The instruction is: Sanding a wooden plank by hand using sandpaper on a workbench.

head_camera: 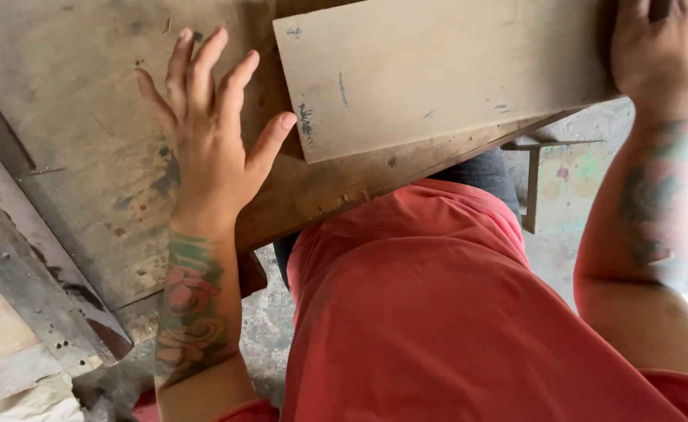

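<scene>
Two hands: left hand [207, 137] spread wide on worn workbench [70, 141], right hand [661, 47] flat atop pale board [438, 74].

We see our left hand [213, 137] lying flat with spread fingers on a worn wooden worktable [86, 156], its thumb just beside the corner of a pale wooden board [438, 74]. Our right hand [661, 47] rests on the far end of the same board, fingers partly cut off by the picture's edge. Below us are a red shirt [438, 312] and a grey concrete floor [266, 320].
</scene>
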